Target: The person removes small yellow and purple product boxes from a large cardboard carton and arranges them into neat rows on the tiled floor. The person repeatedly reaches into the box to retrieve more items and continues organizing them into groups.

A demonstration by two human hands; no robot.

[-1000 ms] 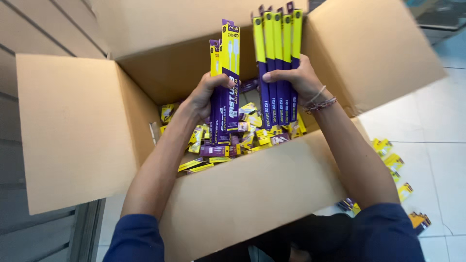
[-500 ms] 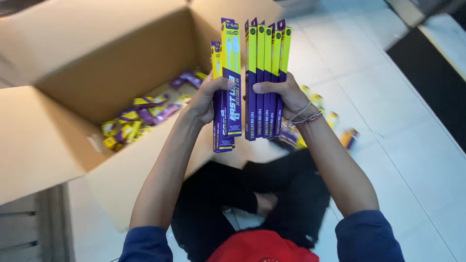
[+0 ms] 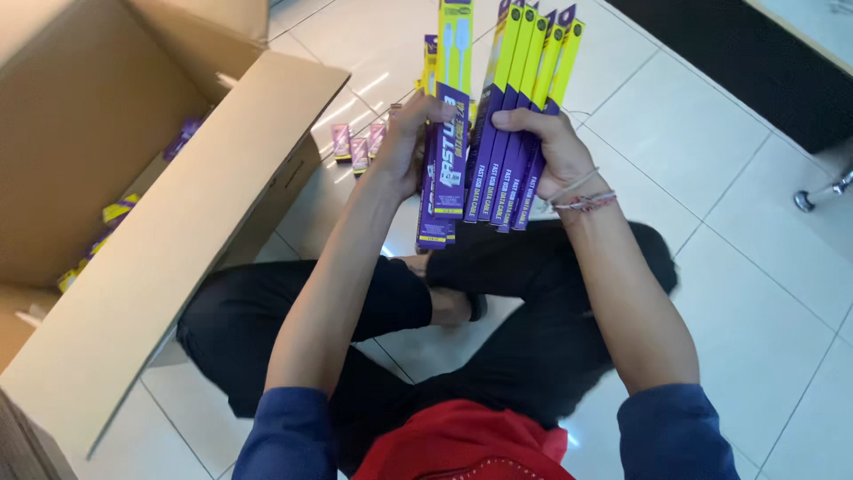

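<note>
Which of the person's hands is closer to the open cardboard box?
Left. The left hand is beside the cardboard box flap; the right hand is farther away.

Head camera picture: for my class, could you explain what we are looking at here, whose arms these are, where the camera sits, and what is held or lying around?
The camera sits on a person's head and looks down, so both arms are the wearer's own. The person sits cross-legged on a white tiled floor. The left hand grips a few long purple and yellow retail boxes. The right hand holds a fanned bundle of similar slim boxes. To the left stands a large open cardboard carton with more such packs inside. A few small pink packets lie on the floor beyond the hands.
</note>
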